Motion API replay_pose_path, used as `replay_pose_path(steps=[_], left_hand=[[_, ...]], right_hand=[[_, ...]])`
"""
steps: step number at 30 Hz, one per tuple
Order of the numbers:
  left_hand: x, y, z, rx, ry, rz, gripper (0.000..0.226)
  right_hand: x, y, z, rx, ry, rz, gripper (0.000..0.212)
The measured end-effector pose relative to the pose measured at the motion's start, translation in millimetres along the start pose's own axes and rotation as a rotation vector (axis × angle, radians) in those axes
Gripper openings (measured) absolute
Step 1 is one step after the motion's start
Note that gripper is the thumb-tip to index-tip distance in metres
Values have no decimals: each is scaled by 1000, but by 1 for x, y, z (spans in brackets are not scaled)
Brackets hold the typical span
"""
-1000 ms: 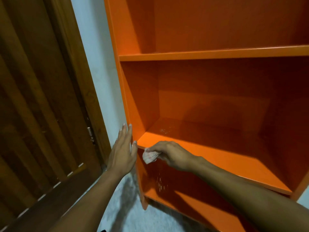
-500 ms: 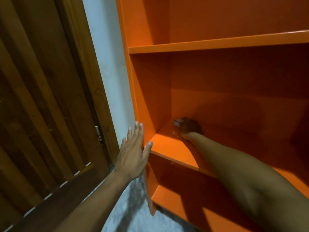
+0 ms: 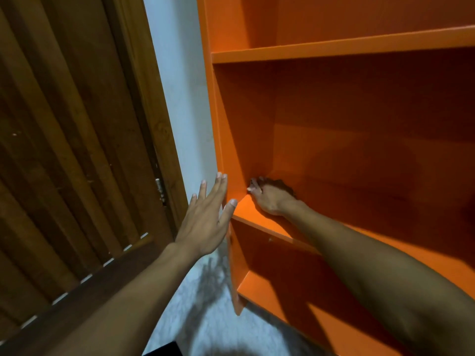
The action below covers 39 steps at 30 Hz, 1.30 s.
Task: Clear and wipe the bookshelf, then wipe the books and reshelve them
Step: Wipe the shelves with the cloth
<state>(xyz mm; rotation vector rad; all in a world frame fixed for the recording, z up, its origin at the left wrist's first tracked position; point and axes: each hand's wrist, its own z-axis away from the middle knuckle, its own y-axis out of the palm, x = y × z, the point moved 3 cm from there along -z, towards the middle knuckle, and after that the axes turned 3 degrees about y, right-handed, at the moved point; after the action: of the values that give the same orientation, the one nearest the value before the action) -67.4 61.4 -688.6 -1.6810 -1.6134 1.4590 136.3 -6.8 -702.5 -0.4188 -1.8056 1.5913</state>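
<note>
Pale blue wall (image 3: 180, 80) runs up the middle of the view, with a dark slatted wooden door (image 3: 64, 140) swung open on the left and a speckled grey floor (image 3: 205, 309) underneath. Biggest thing by far is the orange bookshelf (image 3: 347, 44) filling the right side: glossy bright orange laminate, boards bare, deep shadow inside the middle compartment and light catching the front edges of the boards. It stands against the wall just right of the door frame.

Left hand (image 3: 205, 222) is flat and spread wide, fingers straight, palm against the outer face of the shelf's left side panel with the thumb hooked round its front edge. Right hand (image 3: 272, 196) is reaching deep into the middle compartment, curled down onto the shelf board in the back left corner. Can't really tell if it's clutching anything, too dark and the fingers cover whatever's under them. Little metal hinge (image 3: 160, 188) shows on the door edge.
</note>
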Motion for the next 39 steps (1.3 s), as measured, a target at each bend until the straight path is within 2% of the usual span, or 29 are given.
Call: replay_pose_path(steps=[2,10,13,18,21,27,33,36,39], left_hand=[[-4,-3,0,3,-22,33,67],[-11,-9,-1,12,-59,93,68],[-14,-9,-1,16,-75,97,70],[-17,-7,0,6,-93,108,66],[-18,-8,0,9,-105,112,66],[-30,-4,10,36,-120,136,69],[-46,27,42,66,-106,182,75],[-59,47,64,81,-99,184,76],[-76,70,88,165,-133,175,68]], right_hand=[[13,5,18,-44,-41,-19,52],[61,40,83,-294,-173,176,45],[60,55,97,-426,-341,355,32],[36,65,104,-454,-625,627,43],[22,59,114,-457,-709,781,35],[-24,44,149,-464,-753,844,35],[-74,21,207,-496,-739,856,31],[-100,6,240,-420,-688,890,49],[-126,-7,271,-348,-615,880,48]])
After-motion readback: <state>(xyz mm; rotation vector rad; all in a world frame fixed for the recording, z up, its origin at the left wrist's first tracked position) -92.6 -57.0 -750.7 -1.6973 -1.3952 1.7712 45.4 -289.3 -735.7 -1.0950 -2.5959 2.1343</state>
